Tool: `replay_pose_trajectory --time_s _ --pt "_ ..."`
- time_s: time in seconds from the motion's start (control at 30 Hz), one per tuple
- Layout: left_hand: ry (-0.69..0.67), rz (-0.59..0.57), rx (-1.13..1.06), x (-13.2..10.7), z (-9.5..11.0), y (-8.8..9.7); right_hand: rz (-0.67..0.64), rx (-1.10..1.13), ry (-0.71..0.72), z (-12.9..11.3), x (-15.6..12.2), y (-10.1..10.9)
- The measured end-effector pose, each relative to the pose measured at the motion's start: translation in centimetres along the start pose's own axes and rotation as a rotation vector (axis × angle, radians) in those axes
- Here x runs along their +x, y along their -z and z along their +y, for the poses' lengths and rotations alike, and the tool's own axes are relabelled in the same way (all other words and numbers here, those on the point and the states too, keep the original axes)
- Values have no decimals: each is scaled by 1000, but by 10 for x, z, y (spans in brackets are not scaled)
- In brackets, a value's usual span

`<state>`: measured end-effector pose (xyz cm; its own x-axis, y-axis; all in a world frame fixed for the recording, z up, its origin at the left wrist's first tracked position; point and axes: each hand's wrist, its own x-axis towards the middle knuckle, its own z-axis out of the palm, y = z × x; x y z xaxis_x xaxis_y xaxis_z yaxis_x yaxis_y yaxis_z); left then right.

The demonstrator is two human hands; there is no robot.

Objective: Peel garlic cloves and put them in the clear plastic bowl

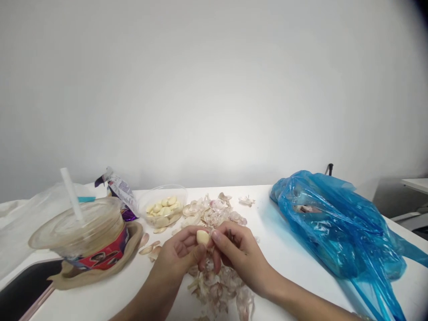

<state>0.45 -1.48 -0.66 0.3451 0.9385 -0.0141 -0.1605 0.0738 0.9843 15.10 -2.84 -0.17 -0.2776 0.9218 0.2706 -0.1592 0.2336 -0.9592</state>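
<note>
Head view, low centre: your left hand (180,257) and right hand (240,256) meet fingertip to fingertip, both pinched narrow on one pale garlic clove (202,236) — held just above the loose garlic skins (214,211), likely so scraps land on the heap. The clear tub of peeled cloves (162,209) sits up-left of your hands (within easy reach); the blue plastic bag (334,223) lies well apart at right.

The single camera rides on my head, looking forward and a little down across the bench (301,240) toward the plain wall (214,89). It sits near: my left hand (177,255) and right hand (240,257) fill the lower centre.
</note>
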Motion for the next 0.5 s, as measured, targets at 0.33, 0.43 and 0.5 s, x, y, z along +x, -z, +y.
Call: replay_pose_trajectory --time_s 0.33,0.43,0.5 --pt "78 -133 -258 0 6 -5 51 184 13 -1 3 5" --pt "102 -129 -319 -1 4 -5 60 281 45 0 3 5" --pt "104 -115 -327 -1 5 -5 56 323 64 0 2 3"
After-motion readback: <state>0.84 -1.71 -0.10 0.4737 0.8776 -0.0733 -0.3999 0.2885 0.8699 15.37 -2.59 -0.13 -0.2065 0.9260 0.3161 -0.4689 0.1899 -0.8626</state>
